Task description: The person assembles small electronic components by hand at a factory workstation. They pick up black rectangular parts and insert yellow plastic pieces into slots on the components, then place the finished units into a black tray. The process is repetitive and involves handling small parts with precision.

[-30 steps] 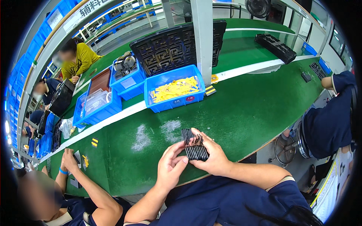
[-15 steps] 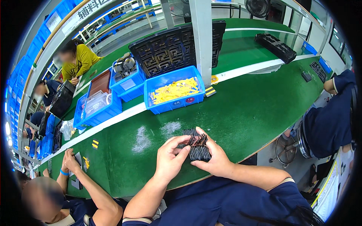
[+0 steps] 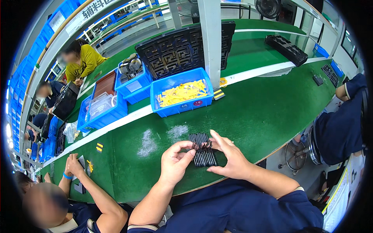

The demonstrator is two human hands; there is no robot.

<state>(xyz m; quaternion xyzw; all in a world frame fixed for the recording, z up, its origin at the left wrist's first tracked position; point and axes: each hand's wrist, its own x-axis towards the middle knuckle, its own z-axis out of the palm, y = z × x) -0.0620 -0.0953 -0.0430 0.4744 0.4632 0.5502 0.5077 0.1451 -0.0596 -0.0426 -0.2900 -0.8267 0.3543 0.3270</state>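
- Head view, lower centre of the frame: a row of thin black strips (image 3: 205,158), set side by side, lies on or just above the green bench (image 3: 252,116), between the two hands; the contact underneath is hidden.
- The left hand (image 3: 175,162) has a narrow grip, thumb and forefinger closed on the row at its left edge, about midway up.
- The right hand (image 3: 234,161) has a wide grip, thumb and forefinger spread about the row's right side; whether its other fingers touch the strips, I cannot tell.
- Just left of and above the row, pale dusty patches (image 3: 147,143) mark the bench.
- Upper centre: a blue bin (image 3: 182,110) holds yellow pieces (image 3: 182,93); behind it a black tray (image 3: 171,54) leans beside a white post (image 3: 210,46).
- Lower left: a co-worker's hands (image 3: 75,166) are close together near small yellow bits (image 3: 90,166).
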